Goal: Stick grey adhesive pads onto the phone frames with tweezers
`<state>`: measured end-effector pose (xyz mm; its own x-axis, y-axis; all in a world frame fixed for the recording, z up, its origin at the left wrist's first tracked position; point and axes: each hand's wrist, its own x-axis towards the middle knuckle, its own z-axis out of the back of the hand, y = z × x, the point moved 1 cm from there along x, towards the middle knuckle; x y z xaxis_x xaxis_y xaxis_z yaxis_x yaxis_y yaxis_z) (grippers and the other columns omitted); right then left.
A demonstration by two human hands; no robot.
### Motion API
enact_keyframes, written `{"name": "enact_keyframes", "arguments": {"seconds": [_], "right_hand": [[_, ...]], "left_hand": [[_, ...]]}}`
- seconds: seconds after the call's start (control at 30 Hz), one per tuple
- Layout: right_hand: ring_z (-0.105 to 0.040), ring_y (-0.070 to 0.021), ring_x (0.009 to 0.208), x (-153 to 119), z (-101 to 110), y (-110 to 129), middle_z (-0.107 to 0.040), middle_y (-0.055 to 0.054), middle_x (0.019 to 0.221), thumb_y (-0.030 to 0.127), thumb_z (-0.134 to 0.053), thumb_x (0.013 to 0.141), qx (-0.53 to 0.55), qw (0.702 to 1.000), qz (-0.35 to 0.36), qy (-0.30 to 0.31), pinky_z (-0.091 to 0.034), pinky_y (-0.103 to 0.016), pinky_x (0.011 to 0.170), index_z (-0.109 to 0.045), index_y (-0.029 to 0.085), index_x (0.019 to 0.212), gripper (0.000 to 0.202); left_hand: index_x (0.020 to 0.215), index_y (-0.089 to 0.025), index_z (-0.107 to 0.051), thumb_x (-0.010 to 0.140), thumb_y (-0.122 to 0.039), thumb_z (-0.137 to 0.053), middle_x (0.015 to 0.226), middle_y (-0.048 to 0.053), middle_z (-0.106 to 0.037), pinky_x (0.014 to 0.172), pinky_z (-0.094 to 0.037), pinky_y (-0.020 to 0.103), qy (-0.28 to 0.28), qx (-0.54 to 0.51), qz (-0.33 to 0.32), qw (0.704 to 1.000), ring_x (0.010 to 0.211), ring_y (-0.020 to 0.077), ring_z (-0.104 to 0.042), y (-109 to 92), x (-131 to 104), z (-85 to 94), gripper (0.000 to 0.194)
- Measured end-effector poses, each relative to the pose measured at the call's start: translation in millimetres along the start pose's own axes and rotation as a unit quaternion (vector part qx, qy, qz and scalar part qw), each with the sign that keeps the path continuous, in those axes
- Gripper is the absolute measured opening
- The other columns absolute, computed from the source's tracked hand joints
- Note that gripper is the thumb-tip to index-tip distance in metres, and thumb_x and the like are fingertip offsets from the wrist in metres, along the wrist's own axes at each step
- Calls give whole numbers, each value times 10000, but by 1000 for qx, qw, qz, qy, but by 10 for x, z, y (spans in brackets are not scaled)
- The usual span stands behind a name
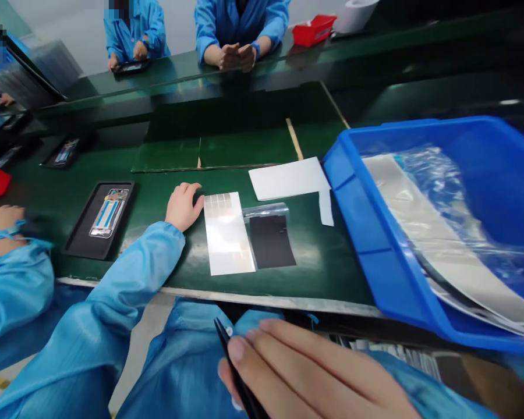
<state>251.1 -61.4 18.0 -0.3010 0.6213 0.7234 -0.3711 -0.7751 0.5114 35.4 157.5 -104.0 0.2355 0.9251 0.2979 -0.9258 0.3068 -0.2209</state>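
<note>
My left hand (183, 206) rests on the green bench with its thumb and fingers apart. Its thumb lies at the left edge of a white sheet (229, 241) with pale squares along its top; I cannot tell whether they touch. Against that sheet's right side is a dark grey rectangular sheet (271, 241) with a clear film strip (266, 210) along its top. In the foreground, in front of the bench edge, my right hand (305, 369) grips black tweezers (243, 389), tips pointing up and left. Nothing is visible between the tips.
A blue bin (360, 233) holding plastic film and pale sheets stands at the right. White paper (288, 177) lies beside it. Left is a black tray (81, 235) with a phone frame (109, 214). A neighbour's arm (15, 279) reaches in at far left; other people sit opposite.
</note>
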Motion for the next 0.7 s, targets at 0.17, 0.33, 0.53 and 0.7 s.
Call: {"name": "enact_keyframes", "arguments": {"seconds": [0.17, 0.33, 0.53, 0.7], "right_hand": [[-678, -179, 634, 30, -284, -307, -742, -14, 778, 152, -610, 877, 14, 998, -64, 3, -624, -307, 641, -673, 224, 991, 149], [-721, -198, 777, 53, -363, -1096, -741, -26, 900, 175, -708, 844, 87, 987, -138, -6, -616, -317, 718, -663, 244, 1001, 178], [-726, -220, 770, 202, -139, -2193, -729, -39, 840, 330, -843, 719, 86, 903, -351, -232, -614, -385, 763, -702, 210, 864, 234], [-712, -240, 770, 145, 6, -2592, -721, -46, 829, 409, -874, 651, 34, 867, -376, -327, -583, -478, 851, -727, 197, 863, 334]], "left_hand": [[1163, -194, -647, 932, -400, -559, 1123, 86, -619, 957, -439, 392, 35, -97, -66, 992, 1049, 246, -545, 60, 244, -181, 322], [1122, -226, -696, 907, -477, -601, 1136, 83, -626, 971, -378, 442, 85, -134, -87, 983, 1089, 269, -499, 40, 257, -256, 343], [1047, -261, -710, 897, -415, -649, 1135, 42, -643, 930, -401, 383, 93, -140, -96, 981, 1093, 225, -527, 36, 249, -229, 224], [1037, -243, -669, 910, -365, -655, 1102, 24, -670, 910, -415, 361, 75, -163, -80, 981, 1082, 206, -543, 17, 245, -259, 177]]}}
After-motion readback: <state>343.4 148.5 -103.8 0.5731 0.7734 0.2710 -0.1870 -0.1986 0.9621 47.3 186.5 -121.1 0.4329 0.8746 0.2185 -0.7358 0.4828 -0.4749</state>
